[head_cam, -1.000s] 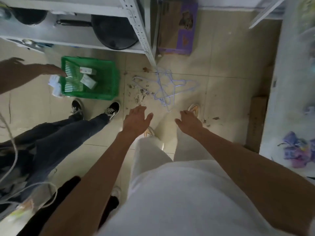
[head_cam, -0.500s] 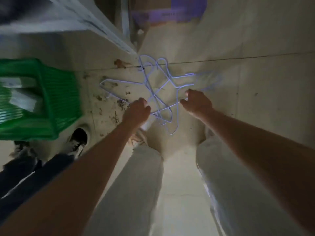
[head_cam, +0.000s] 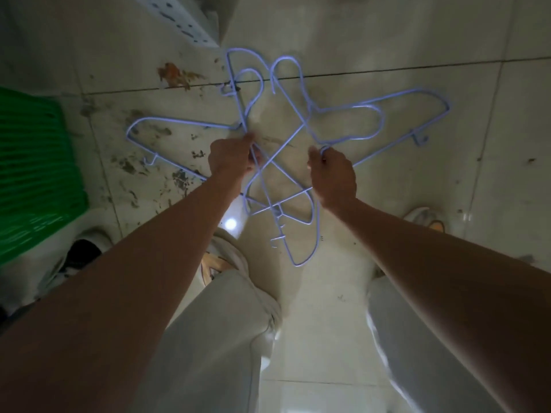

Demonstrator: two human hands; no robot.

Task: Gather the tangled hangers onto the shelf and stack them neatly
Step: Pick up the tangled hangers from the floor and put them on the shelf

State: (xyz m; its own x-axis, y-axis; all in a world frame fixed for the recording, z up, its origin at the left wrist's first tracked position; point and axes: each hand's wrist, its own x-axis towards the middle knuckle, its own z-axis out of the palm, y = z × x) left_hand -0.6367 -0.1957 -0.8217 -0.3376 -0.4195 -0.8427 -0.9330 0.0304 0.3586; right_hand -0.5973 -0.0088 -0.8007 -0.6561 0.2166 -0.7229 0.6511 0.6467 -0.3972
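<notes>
Pale glossy floor tiles (head_cam: pixel 387 40), split by dark grout lines and smeared with dried brown stains and flecks, fill the view from above. Over them the left hand (head_cam: pixel 231 160) is curled into a fist round thin wires where several hangers cross, its knuckles facing up. The right hand (head_cam: pixel 334 174) is also curled, its thumb and fingers pinching a rounded wire bend at its top edge. Both bare forearms reach down from the lower corners of the view. The hangers (head_cam: pixel 298 129) are slim light-blue coated wire, tangled into a star-like knot between and around the two hands: curved hooks point away from the person near a grout line, one long shoulder stretches out left, another reaches far right with a small notch hook at its end, and a rounded corner hangs down toward the person's legs. Whether the bundle is lifted clear of the floor or touching it cannot be told. Below the hands are loose light-coloured trousers (head_cam: pixel 214 338) and a pale shoe (head_cam: pixel 425 219) at the right. At the left edge sits a green plastic basket (head_cam: pixel 32 174) with slatted sides, and a black-and-white shoe (head_cam: pixel 80 257) shows beside it. A white perforated metal shelf post (head_cam: pixel 185 22) slants across the top left.
</notes>
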